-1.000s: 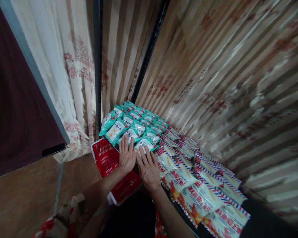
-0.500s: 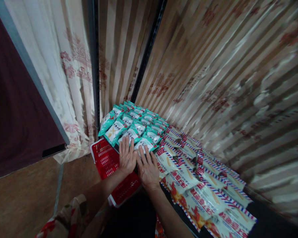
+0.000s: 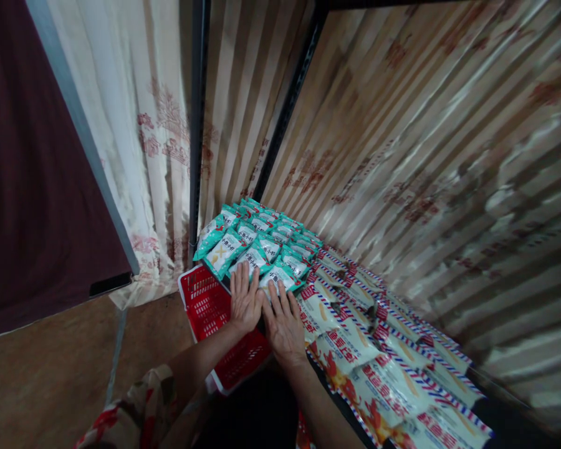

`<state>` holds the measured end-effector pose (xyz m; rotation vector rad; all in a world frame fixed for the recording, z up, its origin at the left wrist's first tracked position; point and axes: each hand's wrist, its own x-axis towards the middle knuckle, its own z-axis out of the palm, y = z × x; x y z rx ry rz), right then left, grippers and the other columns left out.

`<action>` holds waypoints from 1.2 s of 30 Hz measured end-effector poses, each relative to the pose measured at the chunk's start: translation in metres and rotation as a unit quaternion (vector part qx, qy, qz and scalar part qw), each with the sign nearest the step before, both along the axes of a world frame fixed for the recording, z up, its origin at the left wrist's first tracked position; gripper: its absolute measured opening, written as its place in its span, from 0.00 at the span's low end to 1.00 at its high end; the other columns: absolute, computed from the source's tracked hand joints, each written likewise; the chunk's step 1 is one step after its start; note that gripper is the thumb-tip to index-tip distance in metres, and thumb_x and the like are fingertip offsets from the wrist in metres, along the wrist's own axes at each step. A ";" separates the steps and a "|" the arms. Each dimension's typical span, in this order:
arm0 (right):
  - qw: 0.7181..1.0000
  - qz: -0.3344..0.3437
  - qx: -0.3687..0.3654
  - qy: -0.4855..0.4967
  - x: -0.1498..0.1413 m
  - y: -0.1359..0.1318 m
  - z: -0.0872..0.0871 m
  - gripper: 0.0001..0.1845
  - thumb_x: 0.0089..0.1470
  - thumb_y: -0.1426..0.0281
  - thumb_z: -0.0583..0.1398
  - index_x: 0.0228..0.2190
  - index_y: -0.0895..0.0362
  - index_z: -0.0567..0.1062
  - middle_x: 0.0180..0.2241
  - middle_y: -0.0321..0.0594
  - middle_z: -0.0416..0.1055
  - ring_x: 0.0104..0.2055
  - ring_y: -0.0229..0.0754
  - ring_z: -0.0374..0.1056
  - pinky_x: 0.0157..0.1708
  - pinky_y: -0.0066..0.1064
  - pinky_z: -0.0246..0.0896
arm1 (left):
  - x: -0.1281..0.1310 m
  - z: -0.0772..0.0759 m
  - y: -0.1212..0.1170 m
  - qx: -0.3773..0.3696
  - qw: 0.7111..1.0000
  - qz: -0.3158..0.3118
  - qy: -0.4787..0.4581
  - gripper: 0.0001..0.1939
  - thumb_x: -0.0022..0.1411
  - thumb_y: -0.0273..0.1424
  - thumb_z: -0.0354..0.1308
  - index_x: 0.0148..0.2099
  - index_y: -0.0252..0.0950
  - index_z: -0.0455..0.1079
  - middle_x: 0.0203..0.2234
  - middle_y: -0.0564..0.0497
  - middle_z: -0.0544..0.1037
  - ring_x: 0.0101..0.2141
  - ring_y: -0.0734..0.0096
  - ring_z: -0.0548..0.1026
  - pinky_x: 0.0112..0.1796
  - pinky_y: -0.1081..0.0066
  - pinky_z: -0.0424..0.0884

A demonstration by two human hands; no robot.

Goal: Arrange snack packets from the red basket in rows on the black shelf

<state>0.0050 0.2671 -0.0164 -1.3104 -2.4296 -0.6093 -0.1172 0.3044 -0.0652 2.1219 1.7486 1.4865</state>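
Both my hands lie flat, fingers stretched out, at the front edge of a shelf. My left hand (image 3: 244, 301) rests its fingertips on the nearest teal snack packets (image 3: 257, 244), which fill the shelf's left end in overlapping rows. My right hand (image 3: 284, 319) lies beside it, fingers touching a teal packet (image 3: 281, 277) and the edge of the white packets with red and blue striped borders (image 3: 350, 346) that cover the rest of the shelf.
A red plastic basket (image 3: 210, 312) sits on the floor just below my left wrist. Black shelf uprights (image 3: 197, 125) rise behind the packets, with a patterned beige curtain (image 3: 402, 137) behind and to the right. Brown floor (image 3: 42, 374) lies to the left.
My hands stay flat on the front packets. The camera has shifted a little, so everything sits slightly to the right and lower in view.
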 end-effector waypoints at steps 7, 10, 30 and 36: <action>1.000 -0.008 0.027 0.002 -0.007 -0.003 0.002 0.25 0.57 0.76 0.48 0.56 0.62 0.60 0.60 0.48 0.54 0.65 0.48 0.40 0.59 0.48 0.40 | -0.001 0.002 -0.001 -0.005 1.000 -0.002 0.004 0.28 0.67 0.32 0.40 0.66 0.39 0.37 0.65 0.45 0.34 0.63 0.56 0.36 0.59 0.46 0.40; 1.000 -0.001 0.027 0.006 -0.007 -0.005 0.002 0.24 0.57 0.76 0.48 0.56 0.62 0.60 0.60 0.48 0.54 0.65 0.48 0.39 0.59 0.48 0.40 | -0.001 0.003 -0.003 -0.016 1.000 0.000 0.009 0.28 0.67 0.32 0.39 0.66 0.38 0.37 0.65 0.45 0.33 0.63 0.56 0.36 0.59 0.47 0.39; 0.999 -0.006 0.037 0.036 0.013 -0.062 0.000 0.30 0.54 0.81 0.46 0.59 0.64 0.52 0.60 0.53 0.53 0.65 0.50 0.36 0.58 0.48 0.47 | 0.030 0.018 -0.076 -0.111 0.980 -0.083 -0.141 0.27 0.66 0.34 0.37 0.65 0.33 0.45 0.65 0.47 0.36 0.63 0.63 0.35 0.61 0.57 0.40; 0.996 -0.058 0.036 0.062 0.032 -0.083 0.006 0.31 0.57 0.78 0.46 0.61 0.61 0.45 0.62 0.48 0.49 0.66 0.47 0.36 0.59 0.47 0.44 | 0.056 0.030 -0.100 -0.149 0.966 -0.126 -0.171 0.26 0.66 0.35 0.37 0.64 0.30 0.48 0.64 0.43 0.42 0.63 0.64 0.41 0.61 0.58 0.44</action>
